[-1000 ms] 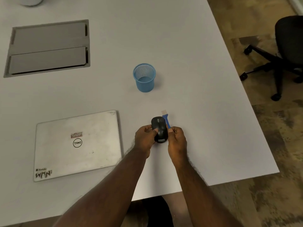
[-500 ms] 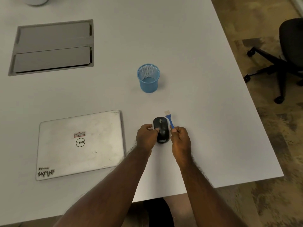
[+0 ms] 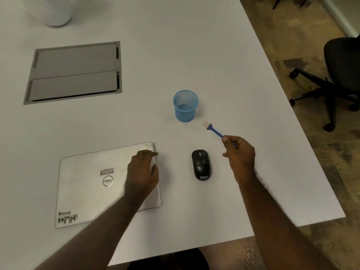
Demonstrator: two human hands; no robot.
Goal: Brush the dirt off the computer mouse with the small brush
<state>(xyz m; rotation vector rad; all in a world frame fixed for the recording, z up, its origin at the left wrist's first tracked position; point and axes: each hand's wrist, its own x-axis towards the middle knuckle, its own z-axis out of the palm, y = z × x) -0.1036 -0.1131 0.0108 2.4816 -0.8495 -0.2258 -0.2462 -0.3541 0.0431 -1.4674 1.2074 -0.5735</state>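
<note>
The black computer mouse [image 3: 201,164] lies alone on the white table [image 3: 194,55], touched by neither hand. My right hand [image 3: 240,152] is to its right and pinches the blue handle of the small brush [image 3: 212,129], whose pale bristles point up and left toward the blue mesh cup [image 3: 185,106]. My left hand [image 3: 143,172] is off to the left of the mouse, palm down with relaxed fingers over the right edge of the closed silver laptop [image 3: 87,184].
A grey recessed cable hatch [image 3: 75,73] is set in the table at the back left. A white rounded vessel [image 3: 52,10] stands at the far edge. A black office chair [image 3: 339,75] stands on the floor to the right, past the table's edge.
Both hands let go of the mouse, which now lies on the table. My left hand moved left onto the laptop; my right hand lifted the brush up and to the right.
</note>
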